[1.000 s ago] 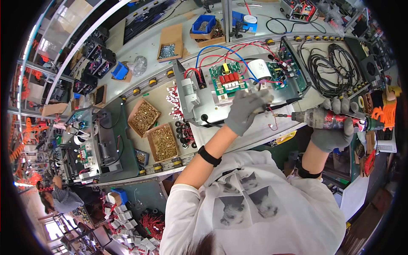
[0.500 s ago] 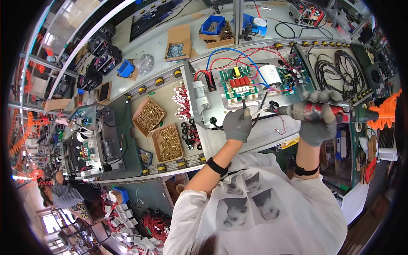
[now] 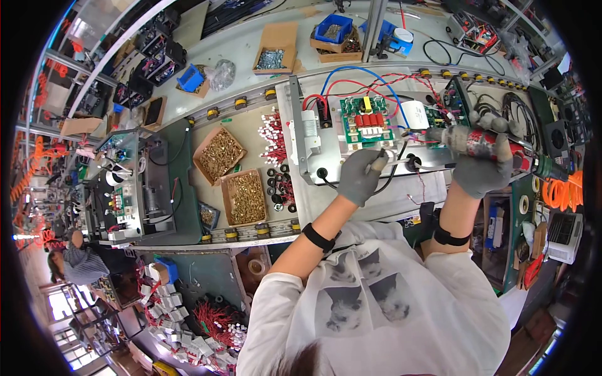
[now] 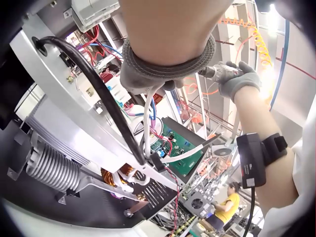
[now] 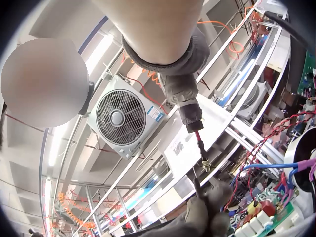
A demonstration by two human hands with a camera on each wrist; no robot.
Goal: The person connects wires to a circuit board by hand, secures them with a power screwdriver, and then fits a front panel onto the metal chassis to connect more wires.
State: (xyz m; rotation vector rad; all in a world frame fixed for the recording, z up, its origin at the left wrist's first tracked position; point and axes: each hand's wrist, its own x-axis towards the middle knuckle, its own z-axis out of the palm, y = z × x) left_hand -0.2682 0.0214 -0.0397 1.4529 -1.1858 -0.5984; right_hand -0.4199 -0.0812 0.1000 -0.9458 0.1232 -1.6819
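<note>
Head view: the gloved left hand (image 3: 359, 177) pinches a white wire (image 3: 390, 161) over the metal chassis (image 3: 395, 195). The right hand (image 3: 483, 170) is clenched round a power screwdriver (image 3: 470, 141), bit aimed toward the left fingers. Left wrist view: the wire drops from the curled fingers beside a black cable (image 4: 98, 94). Right wrist view: the bit (image 5: 201, 148) ends just beside the left fingertips.

Item 1, electric screwdriver (image 3: 480, 143): worn grey-and-red barrel, dark green rear end. Gripped by the right hand (image 3: 486, 174), lying level above the right end of the open metal chassis (image 3: 301, 147), bit pointing left.
Item 2, white wire (image 3: 396, 161): thin, bent, pinched by the left hand (image 3: 360, 177) near the chassis's near edge.
</note>
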